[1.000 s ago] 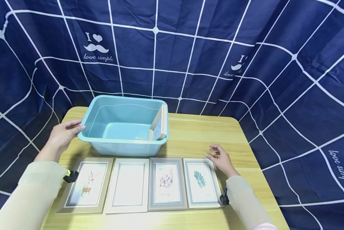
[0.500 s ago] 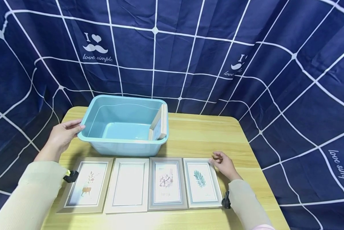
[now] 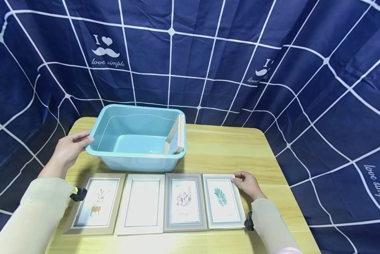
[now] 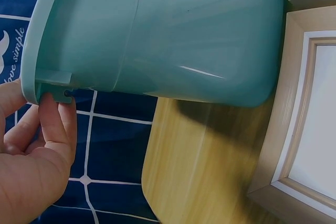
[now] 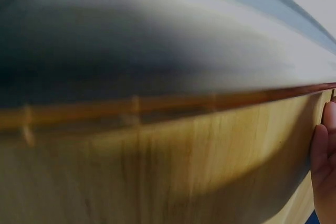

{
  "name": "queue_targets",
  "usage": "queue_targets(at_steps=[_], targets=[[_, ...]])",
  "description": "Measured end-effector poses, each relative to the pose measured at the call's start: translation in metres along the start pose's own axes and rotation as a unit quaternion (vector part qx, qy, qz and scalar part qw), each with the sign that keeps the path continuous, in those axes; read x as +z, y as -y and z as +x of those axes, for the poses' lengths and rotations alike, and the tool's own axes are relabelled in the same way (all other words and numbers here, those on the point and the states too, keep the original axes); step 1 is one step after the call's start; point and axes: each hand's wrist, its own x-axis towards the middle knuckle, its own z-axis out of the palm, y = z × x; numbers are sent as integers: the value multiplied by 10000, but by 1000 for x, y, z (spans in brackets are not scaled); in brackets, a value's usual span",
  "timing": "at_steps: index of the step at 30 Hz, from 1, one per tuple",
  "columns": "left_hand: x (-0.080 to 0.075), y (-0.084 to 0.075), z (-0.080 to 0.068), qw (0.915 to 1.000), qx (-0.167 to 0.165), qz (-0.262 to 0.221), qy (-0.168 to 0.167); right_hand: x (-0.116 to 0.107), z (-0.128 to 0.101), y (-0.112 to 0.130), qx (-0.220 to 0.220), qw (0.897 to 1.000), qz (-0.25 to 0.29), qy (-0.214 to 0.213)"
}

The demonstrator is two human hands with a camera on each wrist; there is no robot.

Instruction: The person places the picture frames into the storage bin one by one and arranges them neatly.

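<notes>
1. The left hand [image 3: 70, 150] grips the left rim of the blue tub [image 3: 139, 139]; the left wrist view shows its fingers [image 4: 55, 124] curled up under the lip and the thumb on top.
2. The right hand [image 3: 246, 182] touches the top right corner of the leaf picture frame [image 3: 223, 201], fingers bent over the corner; whether they pinch it I cannot tell, and the right wrist view is too blurred to help.
3. Four picture frames lie flat in one row on the wooden bench [image 3: 228, 148], touching side to side, just in front of the tub: the potted-plant frame [image 3: 96, 204], the blank white frame [image 3: 141, 204], the flower frame [image 3: 184, 201] and the leaf frame at the right end.
4. One tub stands on the bench; one wooden frame [image 3: 176, 135] leans upright against its right inner wall
</notes>
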Motion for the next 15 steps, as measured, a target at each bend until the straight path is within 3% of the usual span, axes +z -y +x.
queue_targets(at_steps=[15], targets=[[0, -1, 2, 9999, -32, 101, 5, 6, 4, 3, 229, 9996, -26, -132]])
